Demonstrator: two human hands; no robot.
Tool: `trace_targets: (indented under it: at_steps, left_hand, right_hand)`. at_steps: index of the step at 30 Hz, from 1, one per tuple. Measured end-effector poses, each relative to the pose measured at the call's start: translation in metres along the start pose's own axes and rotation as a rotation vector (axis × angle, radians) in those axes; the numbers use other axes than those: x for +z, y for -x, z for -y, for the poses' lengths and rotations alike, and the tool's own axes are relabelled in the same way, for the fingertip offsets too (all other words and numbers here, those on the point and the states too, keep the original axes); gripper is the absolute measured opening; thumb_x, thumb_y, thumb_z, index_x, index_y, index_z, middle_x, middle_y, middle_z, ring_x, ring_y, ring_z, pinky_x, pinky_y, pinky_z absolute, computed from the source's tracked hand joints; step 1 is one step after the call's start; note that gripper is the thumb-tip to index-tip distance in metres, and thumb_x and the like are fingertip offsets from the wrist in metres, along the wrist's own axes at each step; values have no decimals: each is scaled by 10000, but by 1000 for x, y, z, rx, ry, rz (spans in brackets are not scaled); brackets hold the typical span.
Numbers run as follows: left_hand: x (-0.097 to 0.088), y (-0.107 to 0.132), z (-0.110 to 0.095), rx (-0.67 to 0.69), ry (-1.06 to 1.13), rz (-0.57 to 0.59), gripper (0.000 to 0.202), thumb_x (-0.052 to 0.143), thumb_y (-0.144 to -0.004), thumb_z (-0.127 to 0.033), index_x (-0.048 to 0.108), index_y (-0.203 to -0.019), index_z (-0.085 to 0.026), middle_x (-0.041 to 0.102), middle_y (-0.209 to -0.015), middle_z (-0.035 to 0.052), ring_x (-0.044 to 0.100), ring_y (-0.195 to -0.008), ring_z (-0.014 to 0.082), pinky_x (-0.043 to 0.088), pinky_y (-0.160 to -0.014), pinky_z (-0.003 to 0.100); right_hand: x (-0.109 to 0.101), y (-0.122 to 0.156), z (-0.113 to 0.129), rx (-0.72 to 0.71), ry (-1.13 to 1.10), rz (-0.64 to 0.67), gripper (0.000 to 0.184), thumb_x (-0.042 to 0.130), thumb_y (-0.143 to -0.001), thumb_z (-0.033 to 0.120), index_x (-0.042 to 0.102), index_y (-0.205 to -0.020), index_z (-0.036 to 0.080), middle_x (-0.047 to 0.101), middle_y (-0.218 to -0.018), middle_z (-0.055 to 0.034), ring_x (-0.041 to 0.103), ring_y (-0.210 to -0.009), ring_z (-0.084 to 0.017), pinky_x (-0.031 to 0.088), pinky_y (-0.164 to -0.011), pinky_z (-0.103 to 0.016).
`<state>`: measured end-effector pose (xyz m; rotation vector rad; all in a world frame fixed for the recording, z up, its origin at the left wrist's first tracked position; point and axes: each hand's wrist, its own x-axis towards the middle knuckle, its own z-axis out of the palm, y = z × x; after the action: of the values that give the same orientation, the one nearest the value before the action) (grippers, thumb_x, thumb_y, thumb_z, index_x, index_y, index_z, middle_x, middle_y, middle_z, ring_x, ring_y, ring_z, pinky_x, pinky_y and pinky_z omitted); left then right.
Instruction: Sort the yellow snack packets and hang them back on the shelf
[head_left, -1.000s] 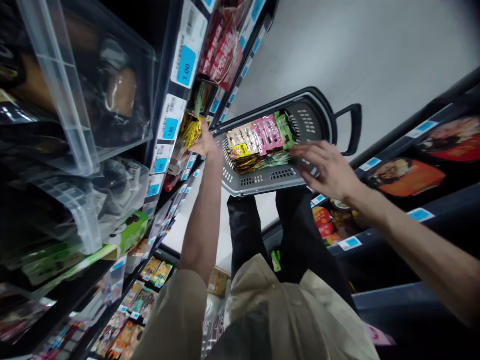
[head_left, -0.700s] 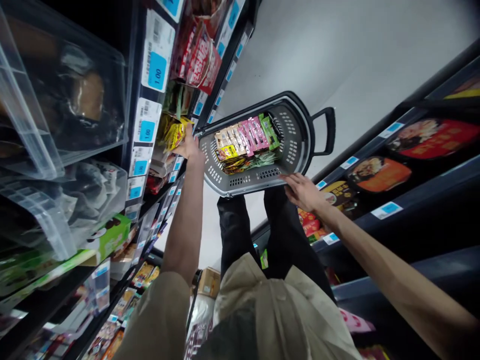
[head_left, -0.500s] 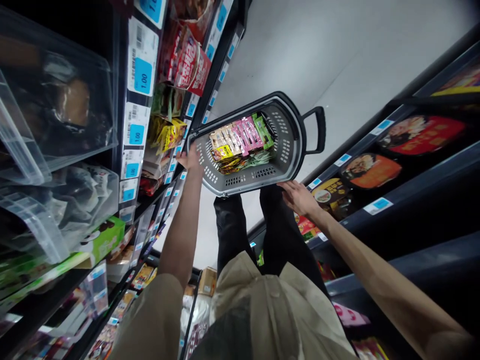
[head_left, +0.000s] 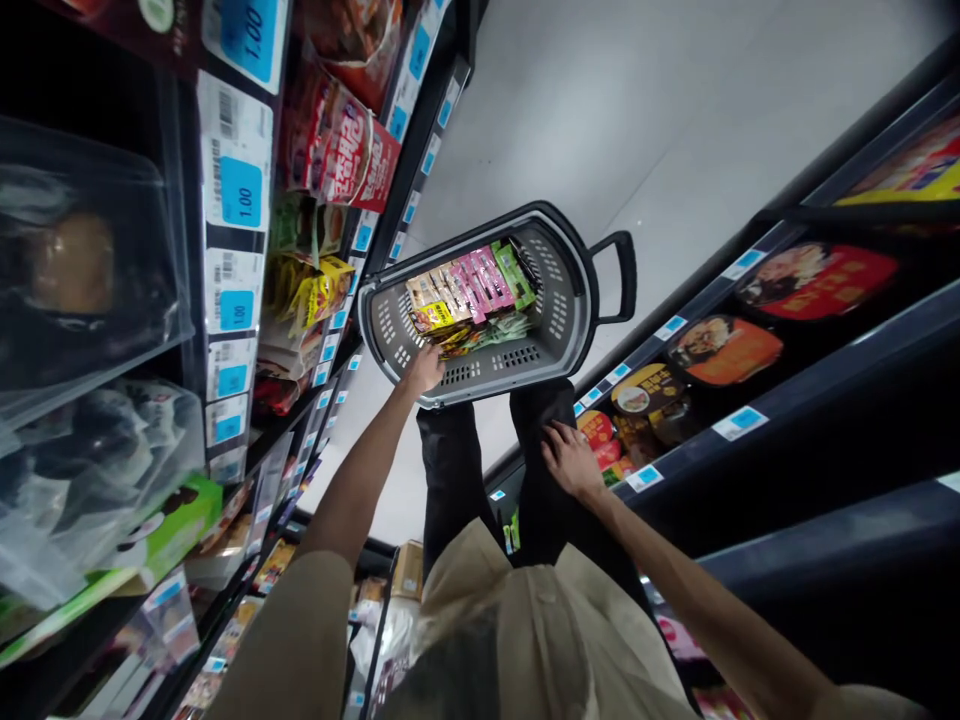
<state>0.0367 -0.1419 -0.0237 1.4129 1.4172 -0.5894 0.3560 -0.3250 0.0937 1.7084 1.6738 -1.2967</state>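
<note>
A grey shopping basket (head_left: pixel 559 345) with perforated walls and a black handle stands on the floor in front of my legs. Inside it lie rows of small snack packets: beige ones (head_left: pixel 429 290), pink ones (head_left: pixel 484 280), green ones (head_left: pixel 513 273) and a yellow one (head_left: pixel 435 317) on top. My left hand (head_left: pixel 425 370) reaches over the basket's near left rim, fingers stretched toward the packets below the yellow one; whether the fingertips touch them I cannot tell. On my black-trousered right leg rests my right hand (head_left: pixel 574 460), fingers apart and holding nothing.
Shelves flank me on both sides. On the left are price labels (head_left: pixel 240 192), red snack bags (head_left: pixel 349 150), yellow packets (head_left: pixel 315 295) and a clear plastic bin (head_left: pixel 90 250). The right shelf holds round-cornered food tubs (head_left: pixel 724 350). Grey floor (head_left: pixel 555 110) stretches beyond the basket.
My left hand has left the basket's left end and moved right, in over the near rim. My right hand has dropped from beside the rim onto my leg. The view has shifted slightly.
</note>
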Motion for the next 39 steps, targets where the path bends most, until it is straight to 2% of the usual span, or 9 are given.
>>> trace_targets:
  at_steps: [7, 11, 14, 18, 20, 25, 32, 36, 39]
  left_hand:
    - [-8, -93, 40, -70, -151, -86, 804, 735, -802, -150, 396, -1530, -105, 370, -1626, 196, 400, -1486, 336, 385, -1207, 404]
    - [23, -139, 62, -63, -118, -91, 946, 805, -717, -106, 353, -1549, -101, 347, -1635, 210, 330, -1528, 351, 326, -1249, 399]
    - [50, -155, 66, -44, -31, -143, 885, 833, -679, -72, 443, -1470, -149, 413, -1571, 187, 376, -1486, 366, 338, -1240, 437]
    - [64, -156, 59, -46, -55, -238, 663, 781, -748, -67, 512, -1351, -125, 456, -1491, 219, 382, -1446, 409, 331, -1212, 544]
    - [61, -154, 53, -5, -104, -204, 594, 759, -780, -78, 528, -1326, -112, 521, -1421, 220, 396, -1428, 410, 299, -1218, 566]
    - [51, -154, 39, 75, -137, -24, 508, 731, -817, -94, 606, -1307, -146, 598, -1356, 196, 478, -1370, 371, 384, -1170, 500]
    - [57, -164, 32, 21, -115, -31, 260, 536, -919, -29, 731, -1058, -132, 723, -1033, 152, 681, -1088, 294, 485, -1037, 420]
    - [51, -144, 31, 29, -97, -70, 305, 484, -944, 3, 696, -1155, -59, 730, -1014, 142, 671, -1069, 253, 463, -1044, 388]
    - [33, -112, 25, -21, 35, -114, 314, 501, -955, -43, 714, -1179, -97, 735, -1079, 141, 663, -1123, 272, 453, -1066, 396]
  right_hand:
    - [-15, -31, 4, 10, -15, -122, 278, 503, -977, 283, 685, -1166, 194, 685, -1279, -116, 577, -1184, -323, 494, -1001, -452]
    - [-18, -39, -9, -10, -90, -170, 225, 529, -975, 308, 681, -1113, 217, 694, -1243, -87, 585, -1136, -302, 496, -1006, -450]
    - [-22, -41, -15, -7, -139, -159, 209, 533, -977, 331, 678, -1098, 242, 685, -1259, -84, 586, -1144, -312, 500, -1003, -474]
    - [-28, -44, -14, 0, -172, -133, 204, 539, -975, 330, 674, -1107, 252, 682, -1264, -102, 590, -1137, -332, 506, -998, -515]
    - [-29, -45, -13, -6, -172, -135, 199, 544, -971, 322, 673, -1102, 246, 684, -1262, -106, 587, -1137, -336, 507, -1001, -524]
    - [-29, -45, -12, -16, -175, -163, 186, 546, -966, 314, 676, -1080, 243, 691, -1246, -107, 585, -1115, -333, 514, -987, -517]
    - [-22, -39, -15, 5, -174, -179, 209, 541, -970, 331, 683, -1092, 239, 686, -1257, -101, 578, -1136, -324, 510, -1004, -500]
    - [-14, -35, -16, 10, -169, -182, 219, 534, -974, 328, 691, -1094, 236, 689, -1259, -99, 582, -1127, -315, 503, -1000, -484]
    - [-7, -32, -16, 3, -142, -182, 222, 532, -970, 326, 703, -1079, 236, 699, -1242, -98, 585, -1134, -320, 503, -976, -472]
